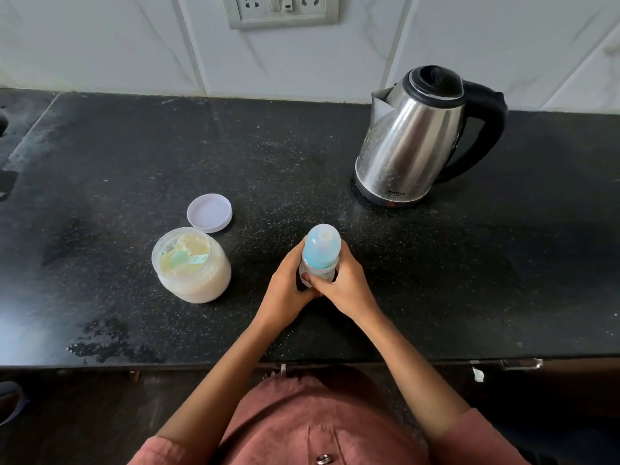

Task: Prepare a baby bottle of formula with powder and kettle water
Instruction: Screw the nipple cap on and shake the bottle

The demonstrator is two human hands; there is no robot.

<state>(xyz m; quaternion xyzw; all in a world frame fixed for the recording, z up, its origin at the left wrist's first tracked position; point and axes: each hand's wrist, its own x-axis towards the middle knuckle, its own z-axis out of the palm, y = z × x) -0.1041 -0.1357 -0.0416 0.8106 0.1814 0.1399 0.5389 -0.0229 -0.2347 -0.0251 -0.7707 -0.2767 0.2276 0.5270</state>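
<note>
A baby bottle (321,250) with a pale blue cap stands upright on the black counter (436,280), near its middle. My left hand (285,286) and my right hand (345,286) both wrap around its lower body from either side. To the left stands an open clear jar of cream formula powder (191,265) with a green scoop (186,260) lying in it. The jar's white lid (209,213) lies upside down just behind the jar. A steel kettle (412,142) with a black lid and handle stands at the back right, spout turned left.
A white tiled wall with a socket plate (281,10) rises behind the counter. Wet patches (107,344) mark the counter's front left. The counter's front edge (302,362) runs just before my body. A dark opening (2,124) shows at the far left.
</note>
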